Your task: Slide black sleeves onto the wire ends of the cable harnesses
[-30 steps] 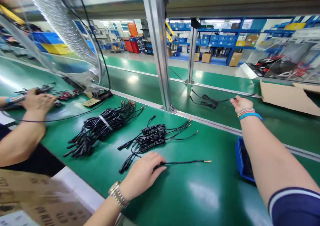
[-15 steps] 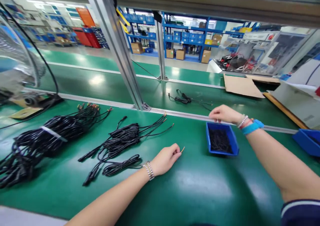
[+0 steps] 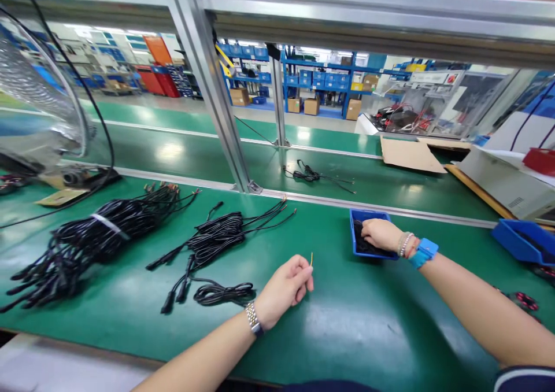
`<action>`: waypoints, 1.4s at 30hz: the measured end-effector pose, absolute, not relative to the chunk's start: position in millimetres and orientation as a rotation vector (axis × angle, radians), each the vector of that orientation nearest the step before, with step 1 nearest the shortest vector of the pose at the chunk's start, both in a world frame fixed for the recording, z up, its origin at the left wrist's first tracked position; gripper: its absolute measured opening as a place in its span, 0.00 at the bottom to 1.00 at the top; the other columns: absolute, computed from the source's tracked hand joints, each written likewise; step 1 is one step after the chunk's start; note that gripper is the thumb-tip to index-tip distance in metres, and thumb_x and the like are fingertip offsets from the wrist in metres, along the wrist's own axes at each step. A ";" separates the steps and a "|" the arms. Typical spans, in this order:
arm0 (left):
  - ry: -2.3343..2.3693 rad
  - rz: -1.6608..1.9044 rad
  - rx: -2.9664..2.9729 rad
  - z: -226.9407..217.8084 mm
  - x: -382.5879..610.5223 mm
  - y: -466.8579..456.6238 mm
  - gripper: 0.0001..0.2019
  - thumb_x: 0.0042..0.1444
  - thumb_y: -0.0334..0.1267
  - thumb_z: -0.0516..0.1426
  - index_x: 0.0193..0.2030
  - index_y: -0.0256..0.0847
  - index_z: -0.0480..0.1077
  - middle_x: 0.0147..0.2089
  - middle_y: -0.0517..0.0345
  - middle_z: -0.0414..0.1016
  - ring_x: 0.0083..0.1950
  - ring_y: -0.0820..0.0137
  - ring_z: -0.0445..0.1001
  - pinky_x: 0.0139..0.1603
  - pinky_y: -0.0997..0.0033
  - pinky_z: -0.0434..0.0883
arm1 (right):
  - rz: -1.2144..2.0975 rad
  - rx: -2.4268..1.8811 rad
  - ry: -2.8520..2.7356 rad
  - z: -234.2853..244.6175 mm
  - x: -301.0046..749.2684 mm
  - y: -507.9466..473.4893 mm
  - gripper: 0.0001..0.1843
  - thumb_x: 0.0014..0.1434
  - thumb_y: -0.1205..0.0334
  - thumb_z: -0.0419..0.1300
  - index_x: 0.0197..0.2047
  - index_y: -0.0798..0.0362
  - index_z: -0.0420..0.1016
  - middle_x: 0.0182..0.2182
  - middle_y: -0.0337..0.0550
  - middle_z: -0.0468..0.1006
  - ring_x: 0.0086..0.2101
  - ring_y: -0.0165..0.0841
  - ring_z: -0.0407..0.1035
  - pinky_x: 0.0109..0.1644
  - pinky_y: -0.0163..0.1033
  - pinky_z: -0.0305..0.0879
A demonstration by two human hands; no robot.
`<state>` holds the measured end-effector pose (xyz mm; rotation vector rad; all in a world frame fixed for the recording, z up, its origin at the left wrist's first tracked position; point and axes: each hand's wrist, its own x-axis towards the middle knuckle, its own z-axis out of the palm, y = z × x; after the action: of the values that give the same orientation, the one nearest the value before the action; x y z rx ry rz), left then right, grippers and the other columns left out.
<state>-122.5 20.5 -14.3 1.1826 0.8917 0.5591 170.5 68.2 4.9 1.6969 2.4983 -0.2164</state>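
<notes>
My left hand rests on the green table, fingers pinched on the end of a black cable whose copper tip sticks up past my fingertips. The cable's coil lies just left of my wrist. My right hand reaches down into a small blue bin of small black parts, fingers curled among them; what they hold is hidden. A loose pile of black cables lies further left, and a large tied bundle of black cables beyond it.
An aluminium post stands behind the piles. A fan is at far left. One more cable lies on the far belt beside a cardboard sheet. A second blue bin sits at right.
My right hand came back from the far belt and dropped into the blue bin. My left hand pulled one cable toward me and coiled it, still pinching its end. The view swung right.
</notes>
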 end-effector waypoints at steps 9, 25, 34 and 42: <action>0.823 0.612 1.195 -5.3 -151.0 15.3 0.12 0.55 0.45 0.51 0.31 0.39 0.55 0.26 0.62 0.71 0.16 0.83 0.56 0.14 0.82 0.52 | -0.359 1.914 2.618 11.1 183.8 62.4 0.11 0.53 0.64 0.54 0.30 0.56 0.78 0.31 0.44 0.78 0.33 0.32 0.70 0.40 0.34 0.62; 0.828 0.836 1.190 8.9 -104.0 45.3 0.12 0.48 0.43 0.57 0.29 0.37 0.60 0.24 0.62 0.68 0.19 0.82 0.54 0.17 0.82 0.49 | -0.531 1.696 3.054 24.7 54.7 31.6 0.12 0.54 0.69 0.51 0.28 0.54 0.76 0.25 0.43 0.75 0.27 0.30 0.67 0.34 0.34 0.61; 0.899 0.857 1.175 -8.2 -109.7 46.4 0.13 0.46 0.45 0.58 0.28 0.37 0.61 0.22 0.64 0.66 0.19 0.82 0.56 0.19 0.81 0.52 | -1.793 2.430 2.760 22.7 52.8 39.7 0.09 0.49 0.59 0.59 0.30 0.56 0.75 0.26 0.41 0.76 0.25 0.28 0.67 0.30 0.35 0.65; 0.915 0.892 1.316 -6.5 -112.1 44.5 0.11 0.49 0.43 0.57 0.28 0.37 0.62 0.23 0.63 0.66 0.20 0.80 0.59 0.23 0.78 0.57 | -1.756 2.581 2.835 24.7 46.6 30.3 0.08 0.48 0.60 0.61 0.31 0.54 0.75 0.27 0.43 0.77 0.26 0.30 0.69 0.32 0.37 0.68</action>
<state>-112.1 44.5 -6.5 1.3159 0.9149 0.8920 46.6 30.3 24.7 2.5811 2.8352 -1.7562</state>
